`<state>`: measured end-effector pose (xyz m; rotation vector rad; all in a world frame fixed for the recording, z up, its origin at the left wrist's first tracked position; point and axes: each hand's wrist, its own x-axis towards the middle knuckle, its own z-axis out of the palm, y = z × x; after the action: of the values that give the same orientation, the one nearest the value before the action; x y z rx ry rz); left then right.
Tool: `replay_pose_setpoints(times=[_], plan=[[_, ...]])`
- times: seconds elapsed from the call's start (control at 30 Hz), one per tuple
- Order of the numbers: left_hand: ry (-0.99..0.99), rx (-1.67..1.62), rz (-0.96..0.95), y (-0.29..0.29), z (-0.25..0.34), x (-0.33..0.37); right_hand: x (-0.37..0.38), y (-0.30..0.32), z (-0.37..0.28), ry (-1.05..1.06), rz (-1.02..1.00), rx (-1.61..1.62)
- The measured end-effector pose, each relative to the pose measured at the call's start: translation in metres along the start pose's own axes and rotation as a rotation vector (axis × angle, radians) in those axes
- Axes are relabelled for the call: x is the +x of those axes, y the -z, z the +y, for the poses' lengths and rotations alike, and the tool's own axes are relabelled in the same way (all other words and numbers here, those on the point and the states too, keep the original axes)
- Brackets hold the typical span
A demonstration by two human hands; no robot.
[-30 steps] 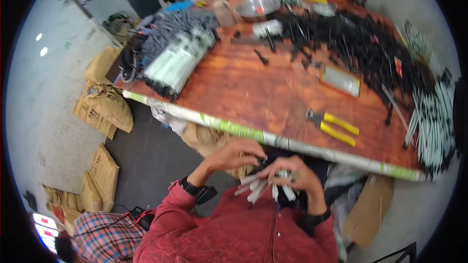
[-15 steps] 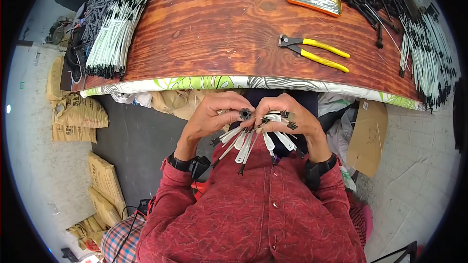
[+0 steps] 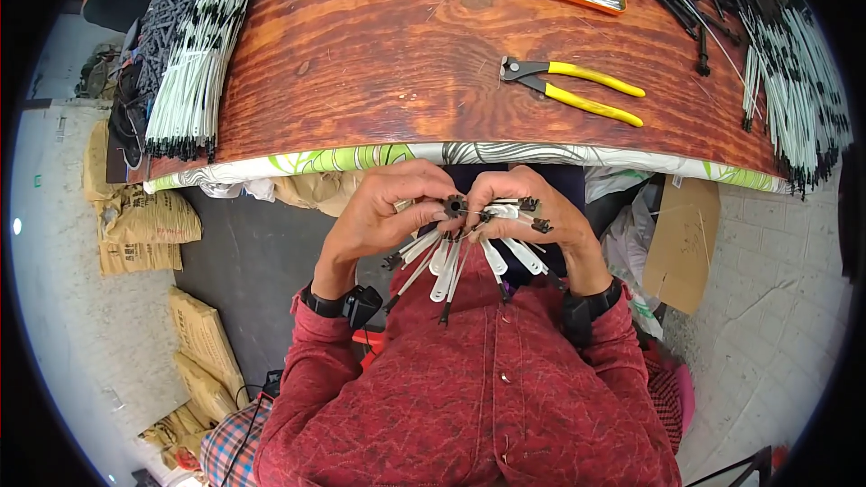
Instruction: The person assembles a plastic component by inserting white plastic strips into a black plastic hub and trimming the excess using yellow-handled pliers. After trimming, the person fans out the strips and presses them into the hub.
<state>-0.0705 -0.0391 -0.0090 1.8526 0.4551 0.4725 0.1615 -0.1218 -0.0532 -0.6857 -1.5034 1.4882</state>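
Fanning down from both hands, white tubes sit pinched in left hand and right hand grip.

Even, soft daylight fills the frame, with no hard shadows. The wooden surface across the top shows a mild sheen. A black ring of vignette encloses the round fisheye view, and straight edges bow strongly toward the rim. The centre is sharp; detail softens and smears at the far left and right margins.
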Motion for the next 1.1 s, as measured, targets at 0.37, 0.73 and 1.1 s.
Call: replay_pose_setpoints(times=[0.37, 0.73, 1.1], plan=[[0.196, -0.271, 0.005, -0.012, -0.024, -0.009, -0.006, -0.004, 0.01, -0.015, 0.071, 0.055], [0.109, -0.197, -0.044, -0.013, -0.009, 0.004, -0.005, -0.001, -0.004, -0.028, 0.099, 0.079], [0.285, -0.325, 0.124, -0.02, -0.002, -0.001, -0.008, -0.002, 0.005, -0.024, 0.101, 0.13]])
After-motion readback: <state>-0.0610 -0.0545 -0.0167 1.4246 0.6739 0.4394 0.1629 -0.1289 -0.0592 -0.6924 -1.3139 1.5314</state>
